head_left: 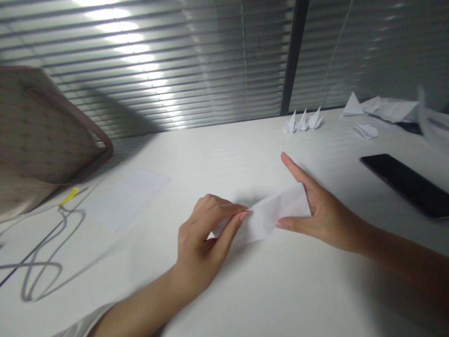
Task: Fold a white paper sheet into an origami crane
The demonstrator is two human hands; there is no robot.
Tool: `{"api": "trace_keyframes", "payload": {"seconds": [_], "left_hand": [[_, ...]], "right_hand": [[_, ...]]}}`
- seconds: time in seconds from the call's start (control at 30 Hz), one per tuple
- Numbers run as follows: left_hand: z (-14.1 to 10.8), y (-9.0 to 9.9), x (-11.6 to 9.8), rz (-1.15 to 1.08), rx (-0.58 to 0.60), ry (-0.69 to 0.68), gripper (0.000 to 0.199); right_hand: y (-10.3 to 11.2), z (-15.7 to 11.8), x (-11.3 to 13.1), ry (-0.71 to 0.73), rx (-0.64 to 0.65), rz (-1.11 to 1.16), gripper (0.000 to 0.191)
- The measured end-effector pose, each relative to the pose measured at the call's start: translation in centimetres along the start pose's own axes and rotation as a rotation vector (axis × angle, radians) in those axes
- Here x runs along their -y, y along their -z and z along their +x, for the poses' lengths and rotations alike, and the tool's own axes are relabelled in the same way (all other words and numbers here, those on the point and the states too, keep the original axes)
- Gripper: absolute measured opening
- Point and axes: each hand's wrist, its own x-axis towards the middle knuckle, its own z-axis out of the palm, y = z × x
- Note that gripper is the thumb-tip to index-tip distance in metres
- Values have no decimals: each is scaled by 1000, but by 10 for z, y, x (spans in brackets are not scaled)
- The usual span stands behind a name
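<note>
A folded strip of white paper (266, 216) is held just above the white table, slanting up to the right. My left hand (206, 229) pinches its upper edge near the middle between thumb and forefinger; the strip's left end is partly hidden behind that hand. At the right end, my right hand (315, 201) has its thumb and fingers spread apart. Its thumb touches the lower edge of the paper, while a finger points up and away beyond the strip. Whether the fingers behind the paper press on it is hidden.
Three small folded paper cranes (303, 121) stand at the table's back edge. More folded paper (389, 110) lies right of them. A black phone (407, 182) rests at right. At left are a flat paper sheet (129, 196), a grey cable (59, 262) and a bag (45, 131).
</note>
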Motion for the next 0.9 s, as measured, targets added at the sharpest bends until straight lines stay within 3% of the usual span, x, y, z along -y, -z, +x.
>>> {"api": "trace_keyframes", "payload": {"seconds": [0.13, 0.57, 0.9], "left_hand": [[1, 0, -3, 36, 40, -56, 19], [-1, -4, -10, 57, -1, -123, 24], [-4, -6, -14, -44, 19, -65, 27]], "right_hand": [[2, -2, 8, 96, -58, -94, 106], [-13, -2, 1, -154, 48, 403, 89], [-18, -3, 4, -211, 31, 479, 88]]}}
